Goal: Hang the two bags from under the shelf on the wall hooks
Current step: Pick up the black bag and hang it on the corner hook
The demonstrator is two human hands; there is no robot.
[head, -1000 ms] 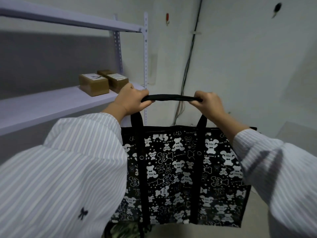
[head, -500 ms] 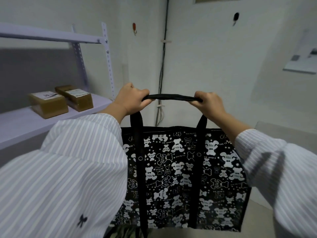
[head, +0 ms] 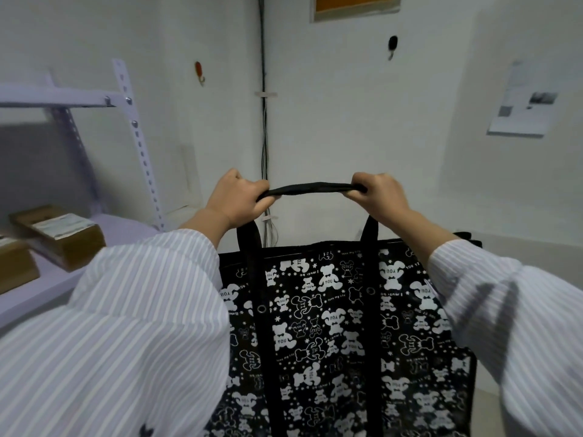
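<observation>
A black bag [head: 331, 326] printed with white bears hangs in front of me by its black handle [head: 310, 189]. My left hand [head: 235, 197] is shut on the handle's left end and my right hand [head: 380, 195] on its right end, stretching it level. On the white wall above are two hooks: a red hook [head: 198, 70] to the upper left and a black hook [head: 392, 45] to the upper right. Both hooks are bare. Only one bag is in view.
A pale metal shelf [head: 94, 99] with a perforated upright stands at the left, holding cardboard boxes [head: 60, 231]. Black cables [head: 263, 121] run down the wall corner behind the handle. A framed sign [head: 355, 4] hangs at the top and a paper sheet [head: 523, 102] on the right wall.
My view has turned right and upward, from the shelf towards the wall, bringing both hooks into sight. Both hands keep the same grip on the handle, with the bag held at chest height.
</observation>
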